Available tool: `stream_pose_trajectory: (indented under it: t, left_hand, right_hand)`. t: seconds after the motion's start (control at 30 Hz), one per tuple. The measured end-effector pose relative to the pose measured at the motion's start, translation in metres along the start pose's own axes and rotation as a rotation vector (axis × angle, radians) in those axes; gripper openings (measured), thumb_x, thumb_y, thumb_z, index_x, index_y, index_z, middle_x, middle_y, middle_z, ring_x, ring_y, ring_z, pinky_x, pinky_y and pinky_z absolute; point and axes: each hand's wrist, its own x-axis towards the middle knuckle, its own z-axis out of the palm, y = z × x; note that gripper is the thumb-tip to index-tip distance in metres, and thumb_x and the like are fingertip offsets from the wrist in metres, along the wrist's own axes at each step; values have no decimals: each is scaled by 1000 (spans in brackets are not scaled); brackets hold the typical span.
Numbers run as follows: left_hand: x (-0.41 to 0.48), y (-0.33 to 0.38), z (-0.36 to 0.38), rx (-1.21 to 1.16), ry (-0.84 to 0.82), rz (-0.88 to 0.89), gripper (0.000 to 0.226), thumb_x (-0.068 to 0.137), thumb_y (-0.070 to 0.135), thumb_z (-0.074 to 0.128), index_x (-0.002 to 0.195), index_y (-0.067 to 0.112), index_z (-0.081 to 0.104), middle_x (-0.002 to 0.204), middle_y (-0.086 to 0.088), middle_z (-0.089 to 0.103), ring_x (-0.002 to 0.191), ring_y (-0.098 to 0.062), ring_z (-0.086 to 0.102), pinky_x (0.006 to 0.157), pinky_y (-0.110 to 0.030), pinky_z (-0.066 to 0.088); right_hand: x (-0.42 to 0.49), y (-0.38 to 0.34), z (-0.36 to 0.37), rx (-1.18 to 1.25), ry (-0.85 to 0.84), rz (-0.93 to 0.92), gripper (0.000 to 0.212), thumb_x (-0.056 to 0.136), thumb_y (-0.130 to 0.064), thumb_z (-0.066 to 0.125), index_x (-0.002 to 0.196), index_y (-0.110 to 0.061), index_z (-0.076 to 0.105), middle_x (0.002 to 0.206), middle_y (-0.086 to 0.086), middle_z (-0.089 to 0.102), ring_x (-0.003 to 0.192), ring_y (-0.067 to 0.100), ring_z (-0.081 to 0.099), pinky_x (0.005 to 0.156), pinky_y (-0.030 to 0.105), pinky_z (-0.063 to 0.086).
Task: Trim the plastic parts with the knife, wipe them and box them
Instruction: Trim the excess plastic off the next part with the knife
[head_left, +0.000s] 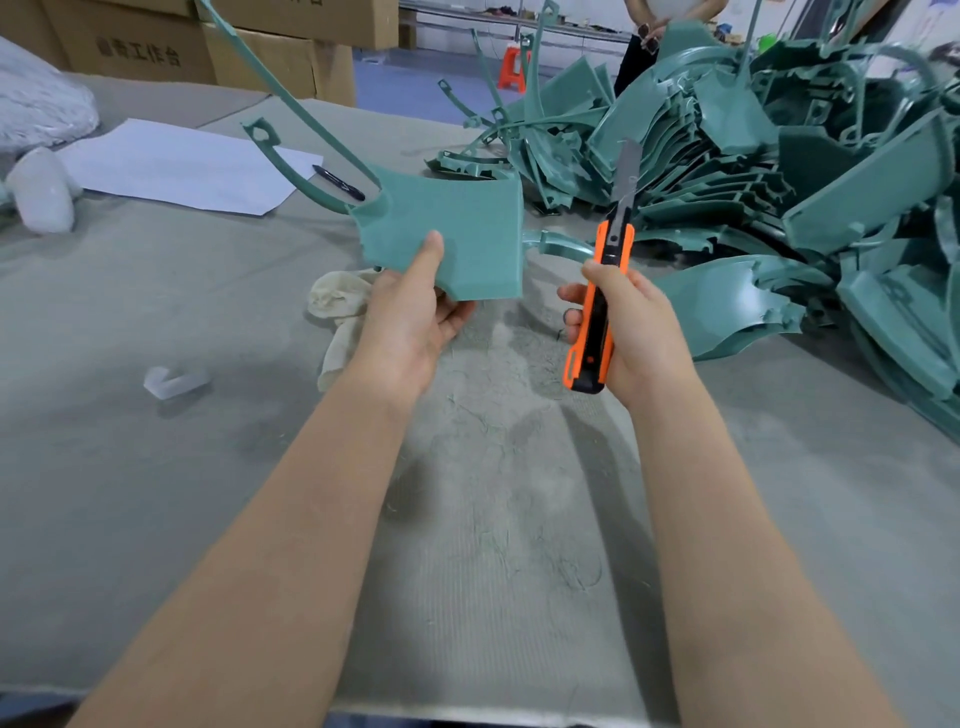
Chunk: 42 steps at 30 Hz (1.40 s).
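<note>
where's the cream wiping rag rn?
Head view, centre-left: the crumpled cream cloth rag lies on the grey felt table, partly hidden behind the left hand, which holds the green plastic part.

Matt green plastic part (457, 234) with finely grained face; knife (605, 291) — glossy orange-and-black plastic, dull metal blade; bench (156, 467) — rough grey-green cloth; smooth white paper (176, 166).

Tabletop (156, 493) passable from 6 to 9 o'clock. Pile of green parts (779, 171) blocks 1 to 3 o'clock. Rag (337, 306), paper sheet (171, 166) and pen (340, 183) occupy 10 to 11 o'clock.
</note>
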Motion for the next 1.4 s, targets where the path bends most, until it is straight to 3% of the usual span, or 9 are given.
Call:
stream_pose_trajectory:
  t: [0.17,0.33,0.6,0.83,0.9,1.07,1.23,1.33,1.4]
  left_hand:
    - [-3,-9,4,295,-105,149,11,98,31,51,97,28,60,105,5,71,99,-16,68,85,-39,56]
    - [-3,-8,4,351,-259,174,17,93,33,59,106,22,62,110,-1,71,102,-19,68,93,-43,53]
    - [-6,2,1,339,-325,-307,66,93,63,36,118,5,57,104,-12,72,94,-21,71,69,-29,58]
    - [-1,4,-9,740,-107,-157,63,84,71,46,98,12,62,81,-7,75,70,-16,73,52,-22,54]
    - [3,7,-11,627,-78,-80,40,87,58,55,97,20,65,88,-2,75,78,-16,73,60,-27,57]
    - [3,7,-13,250,-217,-265,16,94,25,57,102,16,67,94,-2,75,82,-17,73,67,-34,60]
    - [3,8,-8,31,-138,-224,11,95,6,52,100,10,62,87,-5,73,82,-19,70,71,-34,59]
    - [3,15,-5,-438,-148,-191,8,95,6,53,99,5,60,83,-11,72,72,-23,71,64,-33,59]
    - [-2,15,-2,-595,-284,-192,13,97,11,49,101,6,60,89,-12,72,78,-24,72,76,-38,57]
  right_hand:
    - [-6,4,15,-27,-129,-20,13,92,-24,66,94,-12,60,72,0,63,46,8,50,48,21,46]
    - [-2,4,7,-157,-114,-86,6,92,-14,65,91,-12,60,50,-8,53,44,8,48,50,22,45]
    - [3,-4,-15,-137,-60,-99,6,90,-10,66,93,-13,63,48,-11,55,42,5,48,47,20,45]
    - [5,-7,-27,-173,-39,-127,7,89,-11,66,92,-16,63,46,-10,50,42,5,45,48,18,45]
    - [5,-7,-31,-205,-102,-103,9,90,-10,65,97,-14,64,45,-10,49,42,5,44,47,18,43]
    - [3,-7,-33,-265,-250,-80,15,89,-10,65,105,-11,64,53,-5,51,47,6,45,50,18,43]
    - [4,-6,-27,-147,-90,-63,13,91,-25,67,93,-14,61,71,-2,68,48,10,49,53,23,46]
    - [2,-4,-13,82,-38,69,12,94,-19,62,93,-9,56,70,5,73,45,8,53,46,18,47]
    - [-3,0,6,339,-114,245,15,97,-20,57,88,-9,53,66,12,72,52,14,66,49,23,54]
